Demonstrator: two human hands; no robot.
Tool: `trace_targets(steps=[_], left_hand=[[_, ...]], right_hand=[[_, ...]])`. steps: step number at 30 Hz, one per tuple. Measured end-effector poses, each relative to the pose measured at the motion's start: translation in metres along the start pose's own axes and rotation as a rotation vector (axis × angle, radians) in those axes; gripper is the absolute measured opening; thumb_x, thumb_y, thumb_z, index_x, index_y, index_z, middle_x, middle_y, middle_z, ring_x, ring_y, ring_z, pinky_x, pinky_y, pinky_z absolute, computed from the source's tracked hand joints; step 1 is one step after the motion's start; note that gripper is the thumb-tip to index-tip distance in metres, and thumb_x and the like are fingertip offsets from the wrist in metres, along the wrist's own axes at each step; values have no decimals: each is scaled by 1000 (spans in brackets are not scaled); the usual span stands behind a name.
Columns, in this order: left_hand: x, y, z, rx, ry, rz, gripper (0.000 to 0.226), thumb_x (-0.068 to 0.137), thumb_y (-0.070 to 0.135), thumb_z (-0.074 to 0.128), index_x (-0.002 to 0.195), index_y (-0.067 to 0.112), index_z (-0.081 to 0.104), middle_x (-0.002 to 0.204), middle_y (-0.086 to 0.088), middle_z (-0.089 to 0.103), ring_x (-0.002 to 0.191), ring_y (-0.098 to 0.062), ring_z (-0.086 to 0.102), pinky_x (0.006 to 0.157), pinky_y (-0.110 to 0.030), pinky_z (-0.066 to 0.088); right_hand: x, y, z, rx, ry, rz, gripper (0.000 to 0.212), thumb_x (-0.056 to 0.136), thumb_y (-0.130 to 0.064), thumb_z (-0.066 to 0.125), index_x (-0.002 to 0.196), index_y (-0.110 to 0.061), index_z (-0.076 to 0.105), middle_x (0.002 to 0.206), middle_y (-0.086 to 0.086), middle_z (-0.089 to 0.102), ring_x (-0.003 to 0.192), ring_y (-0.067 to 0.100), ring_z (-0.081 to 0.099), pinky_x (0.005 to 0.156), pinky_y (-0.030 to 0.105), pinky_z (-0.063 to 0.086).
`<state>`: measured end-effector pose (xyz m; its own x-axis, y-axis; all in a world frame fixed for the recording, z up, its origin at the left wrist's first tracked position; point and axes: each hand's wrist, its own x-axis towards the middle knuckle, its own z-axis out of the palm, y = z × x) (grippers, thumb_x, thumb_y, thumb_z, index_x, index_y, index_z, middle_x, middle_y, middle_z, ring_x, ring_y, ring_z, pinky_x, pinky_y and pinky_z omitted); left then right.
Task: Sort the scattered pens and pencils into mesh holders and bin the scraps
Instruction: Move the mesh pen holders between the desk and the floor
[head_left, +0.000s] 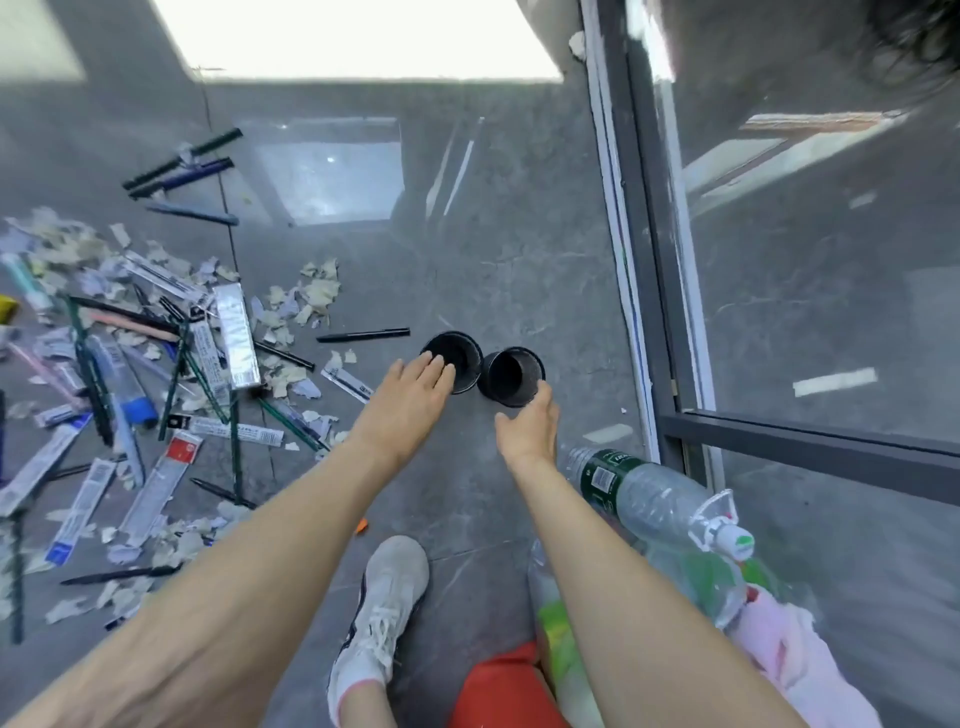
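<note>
Two black mesh holders stand side by side on the grey floor, the left holder (457, 353) and the right holder (511, 374). My left hand (410, 395) lies flat with straight fingers touching the near rim of the left holder. My right hand (530, 426) is open, its fingertips at the near side of the right holder. A black pen (363, 335) lies just left of the holders. Several pens, pencils and refill packets (156, 364) lie scattered among torn paper scraps (311, 296) at the left.
A clear plastic bottle (649, 499) lies close to my right forearm, with more bottles and pink cloth below it. My white shoe (384, 613) is at the bottom centre. A glass door frame (649, 312) runs along the right.
</note>
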<state>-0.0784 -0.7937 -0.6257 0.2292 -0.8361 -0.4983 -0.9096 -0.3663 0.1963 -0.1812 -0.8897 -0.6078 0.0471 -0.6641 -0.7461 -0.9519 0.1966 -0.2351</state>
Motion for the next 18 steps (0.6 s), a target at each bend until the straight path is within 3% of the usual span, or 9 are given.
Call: trace_targets(steps=[2,5,9,13,18], left_hand=[[-11,-12,-48,51,39,7,67,91,0,45,148,4,9,156,-14,14,145,-27,11,115,-41,14],[-40,-21,-129,-5,132,-55,49,92,0,41,139,5,30,148,-14,31,139,-27,27,110,-41,23],[-104,-28,-225,-16,281,25,36,84,-3,31,110,6,54,116,-14,57,113,-32,55,91,-41,40],[-193,-39,-330,27,235,-17,28,87,-1,40,111,10,50,117,-8,53,110,-27,52,91,-35,40],[-318,-67,-412,-24,294,-218,30,85,-6,44,110,8,51,114,-9,54,106,-27,52,81,-35,41]], right_hand=[[-33,-28,-26,-22,5,-51,60,91,-10,53,144,-15,26,144,14,32,124,32,45,97,36,39],[-100,-71,-66,-92,-26,-120,52,90,-11,52,138,-10,34,140,14,37,123,33,45,96,36,39],[-203,-120,-116,-129,-72,-226,49,90,-12,50,137,-9,37,138,16,39,125,33,43,99,36,38],[-313,-175,-161,-107,-107,-322,44,94,-16,49,136,-9,39,138,15,41,124,31,45,96,32,36],[-435,-227,-174,-89,-155,-439,41,96,-16,46,135,-7,40,139,14,41,121,28,45,83,27,34]])
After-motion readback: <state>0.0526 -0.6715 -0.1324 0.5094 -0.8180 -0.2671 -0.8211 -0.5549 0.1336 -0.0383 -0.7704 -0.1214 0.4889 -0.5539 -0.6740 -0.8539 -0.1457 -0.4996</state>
